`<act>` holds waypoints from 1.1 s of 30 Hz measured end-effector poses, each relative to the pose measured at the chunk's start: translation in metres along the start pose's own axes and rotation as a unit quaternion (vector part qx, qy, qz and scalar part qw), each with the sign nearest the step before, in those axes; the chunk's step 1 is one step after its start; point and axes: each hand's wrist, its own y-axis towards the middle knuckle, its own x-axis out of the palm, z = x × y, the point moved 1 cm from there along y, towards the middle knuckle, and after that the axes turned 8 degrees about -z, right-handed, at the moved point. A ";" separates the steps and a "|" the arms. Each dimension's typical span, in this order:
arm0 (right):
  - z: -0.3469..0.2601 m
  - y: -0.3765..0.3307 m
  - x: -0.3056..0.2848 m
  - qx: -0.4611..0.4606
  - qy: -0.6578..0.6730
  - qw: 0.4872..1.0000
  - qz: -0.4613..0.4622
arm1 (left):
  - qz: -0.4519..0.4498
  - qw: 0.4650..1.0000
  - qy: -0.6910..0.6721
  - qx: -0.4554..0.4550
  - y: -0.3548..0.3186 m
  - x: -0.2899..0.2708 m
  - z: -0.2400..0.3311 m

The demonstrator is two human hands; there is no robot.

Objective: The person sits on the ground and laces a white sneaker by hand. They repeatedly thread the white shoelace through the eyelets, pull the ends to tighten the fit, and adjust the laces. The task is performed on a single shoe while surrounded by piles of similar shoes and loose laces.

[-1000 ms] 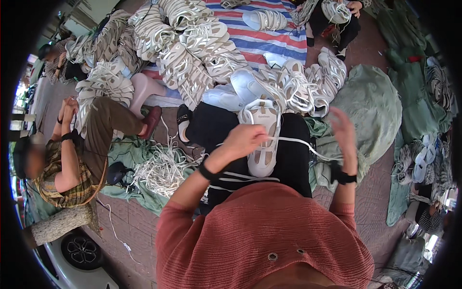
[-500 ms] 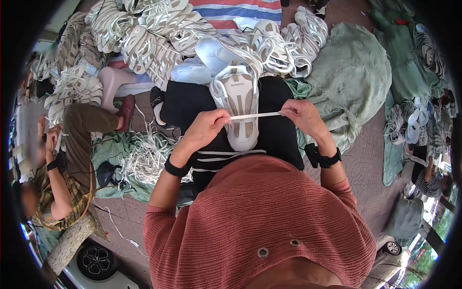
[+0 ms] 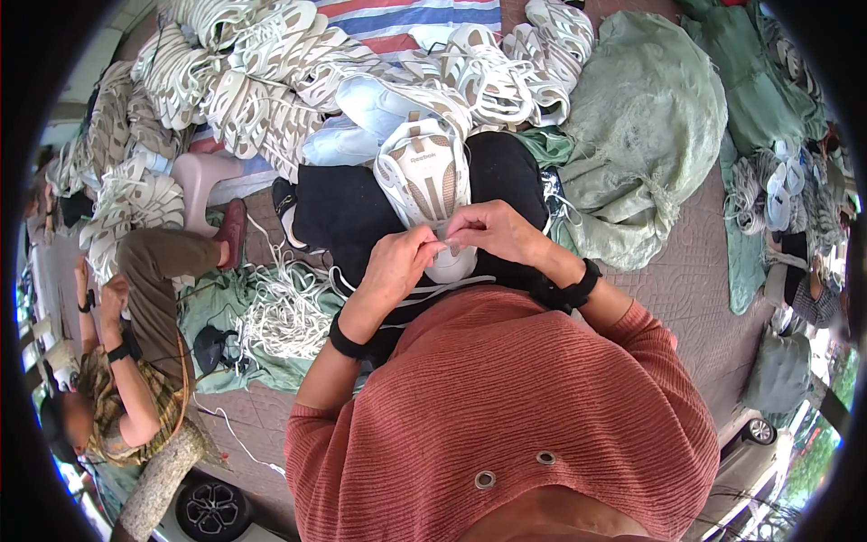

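Observation:
A white and beige sneaker [image 3: 424, 185] lies on my black-clad lap, its toe toward me. Just above the toe, my left hand [image 3: 390, 268] and my right hand [image 3: 498, 233] meet, both closed in a pinch. Between their fingertips only a bit of white shoelace shows; the fingers cover most of it. Below the hands, white lace [image 3: 432, 290] runs across my lap. Beyond the sneaker are pale blue-white shoe soles [image 3: 368, 107].
Stacked sneakers [image 3: 257, 108] fill the far left on a striped sheet [image 3: 406, 23]. Left of me are a heap of white laces [image 3: 287, 318], a pink stool [image 3: 204, 181] and a seated co-worker [image 3: 135, 361]. A green sack [image 3: 641, 144] stands at right.
Both hands have come together, the right moving left and down; the lace stretched between them no longer shows as a span. The whole view has shifted slightly.

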 end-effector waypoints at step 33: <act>0.000 0.010 -0.004 -0.068 -0.412 0.891 0.181 | 0.104 0.957 -0.155 -0.224 0.037 -0.005 -0.017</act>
